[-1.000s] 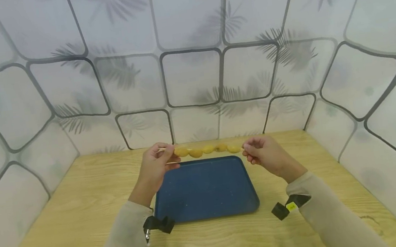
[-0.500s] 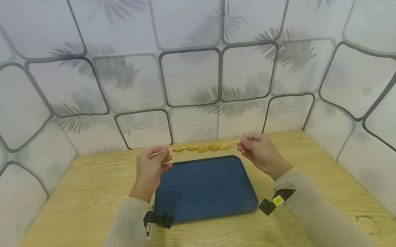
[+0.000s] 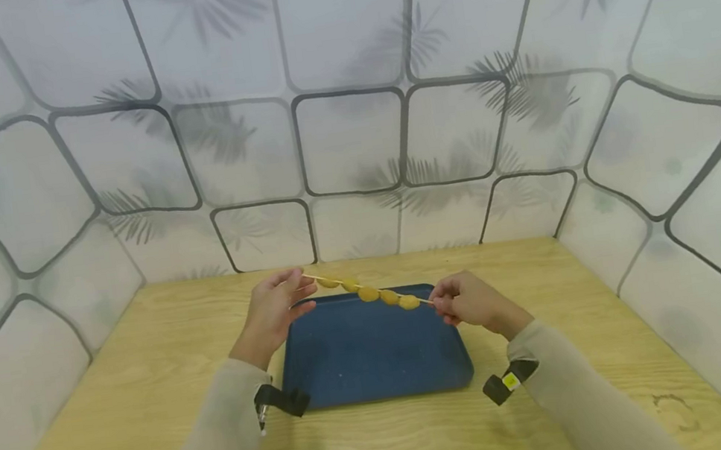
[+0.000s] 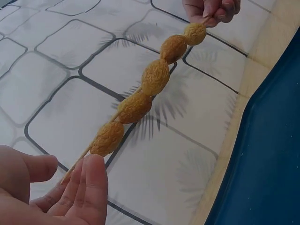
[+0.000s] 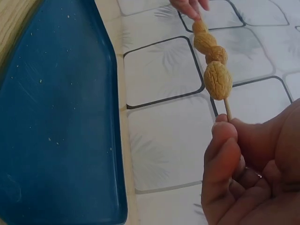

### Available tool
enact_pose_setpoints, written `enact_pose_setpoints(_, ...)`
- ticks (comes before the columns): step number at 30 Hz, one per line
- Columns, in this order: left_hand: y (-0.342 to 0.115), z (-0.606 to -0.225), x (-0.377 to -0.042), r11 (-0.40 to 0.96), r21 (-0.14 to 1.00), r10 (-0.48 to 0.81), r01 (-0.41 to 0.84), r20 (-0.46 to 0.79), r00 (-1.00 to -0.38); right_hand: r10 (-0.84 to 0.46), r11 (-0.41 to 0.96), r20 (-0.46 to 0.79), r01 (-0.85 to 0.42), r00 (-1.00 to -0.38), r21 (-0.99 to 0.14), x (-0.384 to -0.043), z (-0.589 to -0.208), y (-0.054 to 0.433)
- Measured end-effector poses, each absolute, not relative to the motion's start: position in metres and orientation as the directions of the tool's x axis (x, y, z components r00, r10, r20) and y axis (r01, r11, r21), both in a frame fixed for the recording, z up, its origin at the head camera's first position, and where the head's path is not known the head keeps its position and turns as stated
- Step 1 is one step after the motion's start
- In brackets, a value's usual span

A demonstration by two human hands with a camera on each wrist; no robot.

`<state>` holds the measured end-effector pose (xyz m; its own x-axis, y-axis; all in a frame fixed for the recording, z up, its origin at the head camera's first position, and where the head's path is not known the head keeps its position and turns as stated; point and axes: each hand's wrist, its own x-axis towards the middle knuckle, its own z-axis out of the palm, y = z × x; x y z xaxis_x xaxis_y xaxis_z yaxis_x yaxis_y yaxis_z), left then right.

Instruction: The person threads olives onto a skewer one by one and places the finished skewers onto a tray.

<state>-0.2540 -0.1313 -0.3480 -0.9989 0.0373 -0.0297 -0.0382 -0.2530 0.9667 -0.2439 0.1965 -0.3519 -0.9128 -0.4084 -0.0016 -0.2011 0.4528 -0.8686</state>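
Note:
A thin skewer (image 3: 368,294) threaded with several wrinkled, golden-brown oval pieces (image 4: 155,77) hangs over the tray's far edge, sloping down to the right. My right hand (image 3: 471,304) pinches its lower end between thumb and fingers, as the right wrist view shows close up. At the upper end, my left hand (image 3: 271,312) has its fingers fairly straight under the stick. In the left wrist view the thumb (image 4: 43,168) stands apart from the stick, which lies against the fingers (image 4: 89,187). Below is a dark blue rectangular tray (image 3: 377,358) with small pale specks.
The tray lies on a light wood-grain table (image 3: 172,398). Pale walls (image 3: 350,143) with dark rounded outlines and leaf prints enclose the back and both sides. A black strap (image 3: 280,398) with a small block sits on each sleeved wrist.
The skewer was nearly level and now slopes, its right end lowered with my right hand. My left thumb and fingers look more spread than before. The tray has stayed in place.

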Motion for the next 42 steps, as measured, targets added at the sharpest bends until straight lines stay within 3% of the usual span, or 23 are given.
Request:
enact_pose_setpoints(7, -0.134, -0.349, -0.253, -0.122, 0.991, 0.144, -0.056, -0.038, -0.989, -0.359, 0.442, -0.034, -0.139, -0.933, -0.886, -0.243, -0.352, 0.2)
enact_pose_setpoints(15, -0.143, -0.362, -0.247, 0.021, 0.996, 0.09, -0.086, -0.087, -0.992, -0.293, 0.377, -0.063, -0.054, -0.954, -0.925, -0.242, -0.367, 0.206)
enact_pose_setpoints(19, -0.153, -0.378, -0.245, 0.185, 0.98, 0.081, -0.075, -0.091, -0.992, -0.266, 0.34, -0.064, -0.032, -0.962, -0.94, -0.241, -0.372, 0.209)
enact_pose_setpoints(30, -0.174, -0.413, -0.241, 0.713, 0.698, 0.028, -0.062, -0.116, -0.993, -0.226, 0.291, -0.072, 0.003, -0.972, -0.957, -0.238, -0.379, 0.212)
enact_pose_setpoints(34, -0.176, -0.421, -0.237, 0.776, 0.628, 0.032, -0.051, -0.12, -0.992, -0.201, 0.289, -0.076, 0.015, -0.977, -0.957, -0.238, -0.385, 0.213)
enact_pose_setpoints(42, -0.172, -0.424, -0.233, 0.794, 0.605, 0.033, -0.061, -0.143, -0.989, -0.176, 0.276, -0.066, 0.015, -0.982, -0.961, -0.242, -0.399, 0.207)
